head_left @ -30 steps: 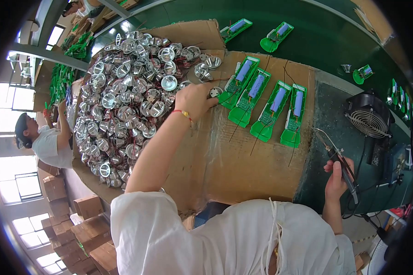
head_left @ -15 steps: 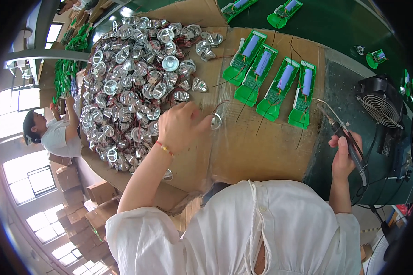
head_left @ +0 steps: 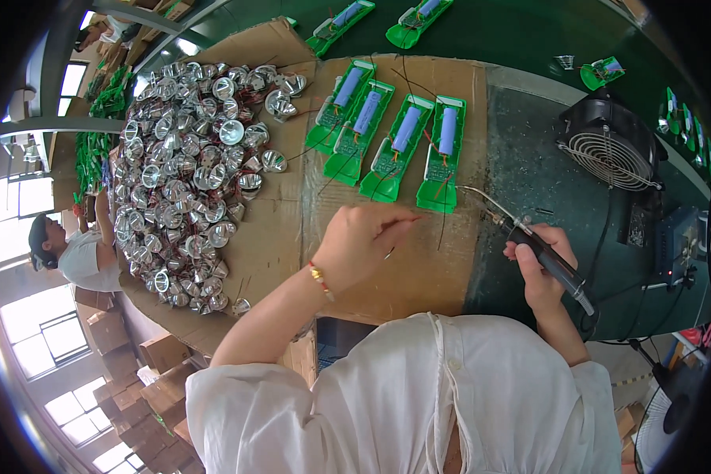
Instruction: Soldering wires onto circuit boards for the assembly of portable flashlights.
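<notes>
My left hand (head_left: 359, 241) is closed over the cardboard, its fingers wrapped round a small silvery reflector cup (head_left: 389, 253). Only a sliver of that cup shows below the palm, and a short reddish wire sticks out past the fingertips. In my right hand (head_left: 547, 265) is a soldering iron (head_left: 557, 267) with a thin curved feed tube, its tip close to the nearest green housing (head_left: 437, 195). That housing lies in a row of several green housings, each with a purple cylindrical battery (head_left: 448, 131), a circuit board and loose dark wires.
A heap of silvery reflector cups (head_left: 174, 178) covers the left of the cardboard (head_left: 280, 229). A black fan with a wire grille (head_left: 611, 160) stands at right, near a blue box-shaped device (head_left: 675, 245). More green housings (head_left: 419, 24) lie beyond. Another person (head_left: 79, 253) is at far left.
My left hand has moved right, away from the heap, carrying the reflector cup toward the green housings. The whole view has shifted, and the soldering iron remains in my right hand.
</notes>
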`<state>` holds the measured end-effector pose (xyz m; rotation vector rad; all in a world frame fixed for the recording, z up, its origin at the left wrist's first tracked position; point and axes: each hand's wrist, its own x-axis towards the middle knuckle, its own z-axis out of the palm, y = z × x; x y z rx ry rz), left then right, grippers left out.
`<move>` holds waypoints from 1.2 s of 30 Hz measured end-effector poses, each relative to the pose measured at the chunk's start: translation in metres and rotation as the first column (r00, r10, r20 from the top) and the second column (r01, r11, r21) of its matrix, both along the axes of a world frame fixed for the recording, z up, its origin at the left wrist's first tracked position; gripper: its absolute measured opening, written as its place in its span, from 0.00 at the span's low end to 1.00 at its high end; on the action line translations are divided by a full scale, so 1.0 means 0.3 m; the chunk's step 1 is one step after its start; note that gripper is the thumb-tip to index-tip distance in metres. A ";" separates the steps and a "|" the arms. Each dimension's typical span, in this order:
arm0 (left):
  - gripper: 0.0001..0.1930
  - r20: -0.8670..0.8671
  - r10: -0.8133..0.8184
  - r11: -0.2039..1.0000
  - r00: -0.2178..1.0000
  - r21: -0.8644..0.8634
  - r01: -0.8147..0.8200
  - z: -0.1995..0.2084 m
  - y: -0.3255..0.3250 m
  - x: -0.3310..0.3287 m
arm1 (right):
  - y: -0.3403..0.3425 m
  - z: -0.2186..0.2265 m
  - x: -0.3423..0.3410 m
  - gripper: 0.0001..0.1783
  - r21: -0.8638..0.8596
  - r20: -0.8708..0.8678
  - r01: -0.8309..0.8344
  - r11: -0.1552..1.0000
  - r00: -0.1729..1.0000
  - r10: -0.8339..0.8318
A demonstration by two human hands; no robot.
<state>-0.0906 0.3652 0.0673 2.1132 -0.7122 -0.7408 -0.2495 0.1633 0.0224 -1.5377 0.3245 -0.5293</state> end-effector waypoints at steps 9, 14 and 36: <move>0.08 0.522 0.203 0.978 0.829 -0.076 -0.192 -0.165 -0.145 -0.015 | -0.033 -0.019 0.045 0.10 -0.176 -0.041 -0.071 0.982 0.997 0.065; 0.07 0.479 0.101 0.991 0.872 0.033 -0.133 -0.148 -0.170 -0.022 | -0.015 -0.037 0.066 0.10 -0.063 -0.083 -0.020 0.998 0.996 0.014; 0.09 0.389 0.005 0.991 0.921 0.121 -0.056 -0.134 -0.190 0.023 | 0.017 -0.042 0.076 0.11 0.152 -0.131 0.079 0.985 0.990 -0.060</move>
